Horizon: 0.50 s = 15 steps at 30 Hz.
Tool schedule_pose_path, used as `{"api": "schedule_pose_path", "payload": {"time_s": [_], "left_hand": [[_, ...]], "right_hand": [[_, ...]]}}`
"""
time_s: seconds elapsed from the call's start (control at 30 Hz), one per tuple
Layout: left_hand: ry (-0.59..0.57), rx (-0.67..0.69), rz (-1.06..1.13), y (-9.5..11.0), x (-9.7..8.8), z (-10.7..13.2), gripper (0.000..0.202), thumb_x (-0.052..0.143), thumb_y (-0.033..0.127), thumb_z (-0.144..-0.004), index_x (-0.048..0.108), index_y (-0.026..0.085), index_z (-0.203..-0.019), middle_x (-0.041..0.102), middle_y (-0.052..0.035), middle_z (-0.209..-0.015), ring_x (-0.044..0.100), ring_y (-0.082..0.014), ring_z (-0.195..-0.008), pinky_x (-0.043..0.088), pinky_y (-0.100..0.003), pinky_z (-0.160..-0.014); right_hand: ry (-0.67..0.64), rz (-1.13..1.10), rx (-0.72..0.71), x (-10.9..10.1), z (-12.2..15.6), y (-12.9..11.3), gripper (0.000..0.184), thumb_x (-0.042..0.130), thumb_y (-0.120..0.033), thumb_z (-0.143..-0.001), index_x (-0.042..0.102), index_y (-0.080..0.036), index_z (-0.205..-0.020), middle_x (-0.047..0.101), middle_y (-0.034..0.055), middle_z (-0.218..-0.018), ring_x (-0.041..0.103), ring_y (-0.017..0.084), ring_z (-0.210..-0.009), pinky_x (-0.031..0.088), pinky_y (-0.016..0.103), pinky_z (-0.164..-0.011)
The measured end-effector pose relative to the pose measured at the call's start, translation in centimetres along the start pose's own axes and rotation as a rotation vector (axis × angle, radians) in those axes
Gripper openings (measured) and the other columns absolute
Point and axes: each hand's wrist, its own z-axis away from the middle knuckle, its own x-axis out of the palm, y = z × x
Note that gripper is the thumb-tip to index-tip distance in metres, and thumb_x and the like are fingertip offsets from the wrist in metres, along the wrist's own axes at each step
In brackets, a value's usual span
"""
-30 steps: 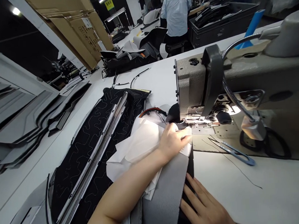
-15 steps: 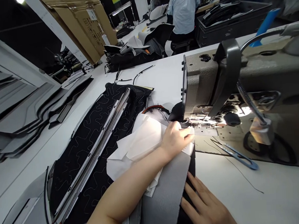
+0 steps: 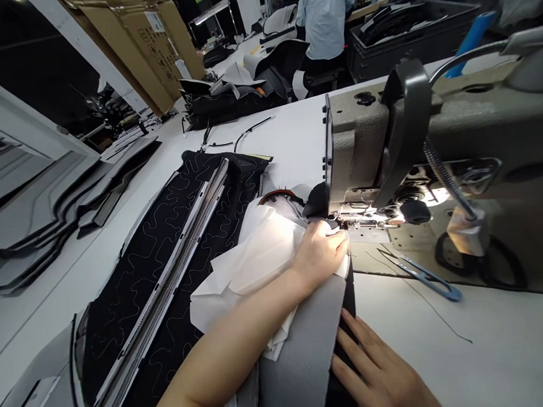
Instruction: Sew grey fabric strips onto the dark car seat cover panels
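Note:
My left hand (image 3: 320,252) lies on white backing fabric (image 3: 251,259) and presses it down right by the presser foot (image 3: 345,219) of a grey sewing machine (image 3: 431,128); its fingers are curled together on the cloth. My right hand (image 3: 381,377) rests flat, fingers stretched out, on the dark edge of a grey fabric strip (image 3: 306,347) that runs toward the needle. A black quilted panel (image 3: 165,251) with a grey centre strip lies to the left.
Blue thread snips (image 3: 428,277) lie on the machine bed. Stacks of grey cut pieces (image 3: 48,203) sit at the left, cardboard boxes (image 3: 145,46) behind. A person in a light shirt (image 3: 323,15) sits at the back beside a dark bin (image 3: 408,38).
The view shifted slightly. Both hands stay in place on the fabric at the machine, my left hand edging a little toward the needle.

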Motion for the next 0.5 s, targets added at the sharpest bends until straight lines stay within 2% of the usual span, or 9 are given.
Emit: {"api": "schedule_pose_path", "payload": {"time_s": [0.27, 0.5], "left_hand": [[-0.044, 0.011, -0.007, 0.36, -0.66, 0.49, 0.024, 0.047, 0.027, -0.092, 0.069, 0.020, -0.098, 0.049, -0.0060, -0.085, 0.049, -0.0186, -0.086, 0.046, -0.030, -0.081], [-0.001, 0.001, -0.077, 0.98, -0.31, 0.57, 0.022, 0.047, 0.027, -0.091, 0.068, 0.020, -0.093, 0.050, -0.0065, -0.085, 0.048, -0.0199, -0.086, 0.046, -0.031, -0.081]], "right_hand": [[0.060, 0.008, 0.015, 0.30, 0.02, -0.39, 0.041, 0.029, -0.007, -0.090, 0.067, -0.022, -0.092, 0.068, 0.0052, -0.109, 0.051, 0.023, -0.121, 0.044, 0.034, -0.098], [0.053, 0.036, -0.027, 0.25, 0.63, 0.27, 0.040, 0.028, -0.015, -0.096, 0.067, -0.023, -0.092, 0.068, 0.0041, -0.108, 0.048, 0.022, -0.123, 0.037, 0.033, -0.103]]}}
